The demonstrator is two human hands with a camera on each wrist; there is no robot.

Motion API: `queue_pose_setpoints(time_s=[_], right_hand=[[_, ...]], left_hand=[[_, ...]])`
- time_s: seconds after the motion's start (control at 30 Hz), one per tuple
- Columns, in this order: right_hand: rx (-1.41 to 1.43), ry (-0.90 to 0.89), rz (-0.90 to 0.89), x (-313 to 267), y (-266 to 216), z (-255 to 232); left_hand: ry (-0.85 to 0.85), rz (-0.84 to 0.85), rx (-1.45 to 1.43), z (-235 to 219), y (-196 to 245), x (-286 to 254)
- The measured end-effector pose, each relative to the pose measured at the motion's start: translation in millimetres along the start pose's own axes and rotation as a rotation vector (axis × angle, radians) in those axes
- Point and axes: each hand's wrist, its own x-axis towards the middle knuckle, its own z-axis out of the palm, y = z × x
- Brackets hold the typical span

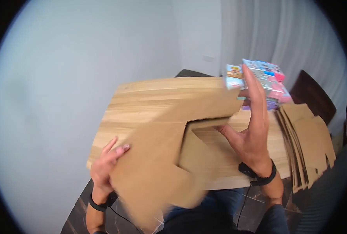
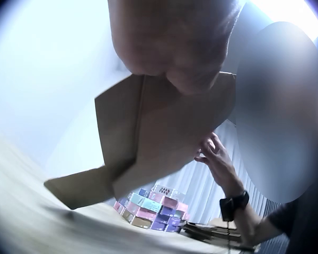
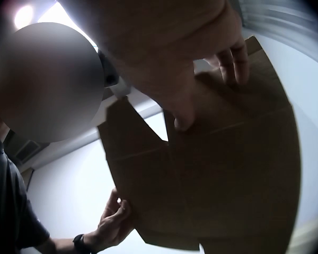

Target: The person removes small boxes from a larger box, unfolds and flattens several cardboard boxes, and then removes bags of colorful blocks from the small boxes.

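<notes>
Over the table, a brown unfolded cardboard box with creases, flaps and a slot is held up at a tilt, blurred in the head view. My left hand grips its left edge, fingertips lying over the near face. At the upper right, my right hand pinches a flap, with its thumb on one side and its fingers at the outer edge. The right wrist view shows the right thumb against the creased board. In the left wrist view a flap hangs low over the tabletop.
A wooden table stands before me. At its right side lies a stack of flat cardboard boxes. Behind the right hand sit several small colourful boxes, with a dark chair beyond. A pale wall runs along the left.
</notes>
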Motion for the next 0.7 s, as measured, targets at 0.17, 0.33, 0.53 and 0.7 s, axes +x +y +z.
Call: queue_pose_setpoints(time_s=[0.17,0.33,0.53,0.7], right_hand=[[0.863,0.036,0.329,-51,25,-5],[1.189,0.053,0.700,-66,-2,-15],[1.518,-0.405,0.981,-107,17,-30],[1.599,-0.267,1.297,-117,46,-3]], left_hand=[[-0.266,0.394,0.474,45,25,-5],[-0.255,0.325,0.408,69,42,-14],[-0.259,0.361,0.311,81,42,-19],[-0.301,0.478,0.136,98,49,-28]])
